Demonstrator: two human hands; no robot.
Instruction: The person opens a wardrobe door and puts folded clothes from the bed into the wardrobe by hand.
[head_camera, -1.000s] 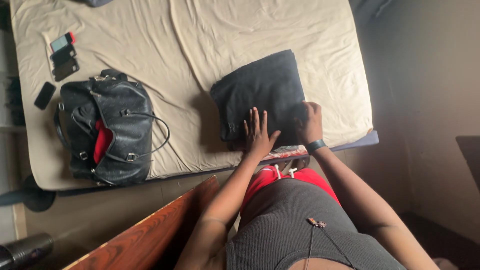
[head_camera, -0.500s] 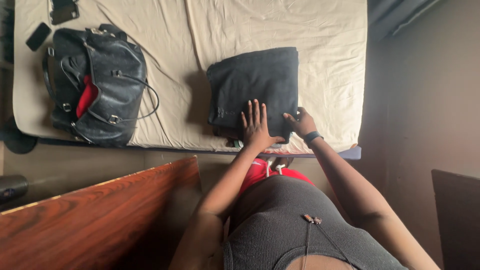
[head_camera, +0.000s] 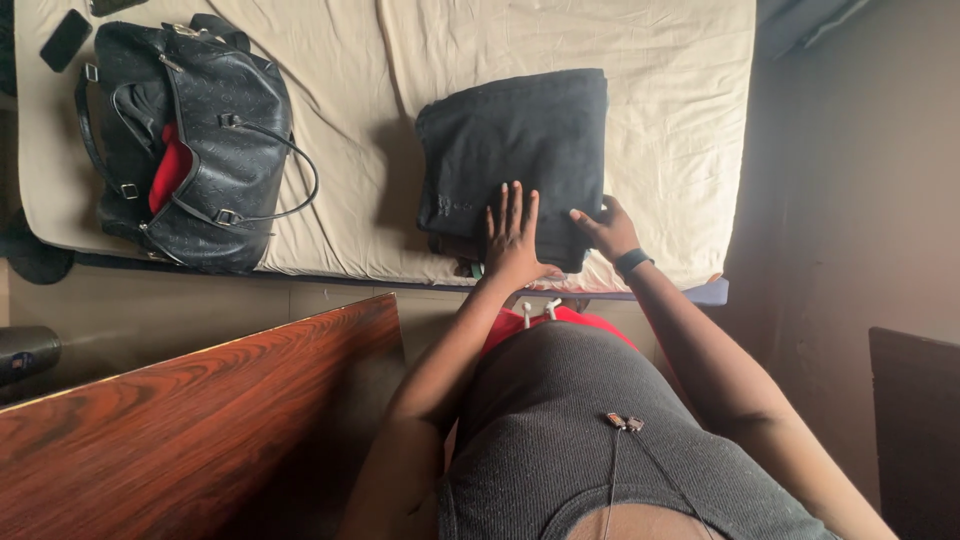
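Beige bed sheet (head_camera: 660, 120) fills my view. At left lies a black handbag (head_camera: 195, 145), open. My left hand (head_camera: 513, 240) presses flat, fingers spread, on the folded dark trousers (head_camera: 515, 140); my right hand (head_camera: 603, 228) pinches their near corner. Folding looks finished; packing remains, I judge.

A folded black garment (head_camera: 515, 150), thick and squared into a neat rectangular stack, lies flat on the beige bed sheet (head_camera: 660, 120). It sits near the bed's near edge, toward the right-hand side, its long sides running away from that edge. A row of small studs shows near its near-left corner.
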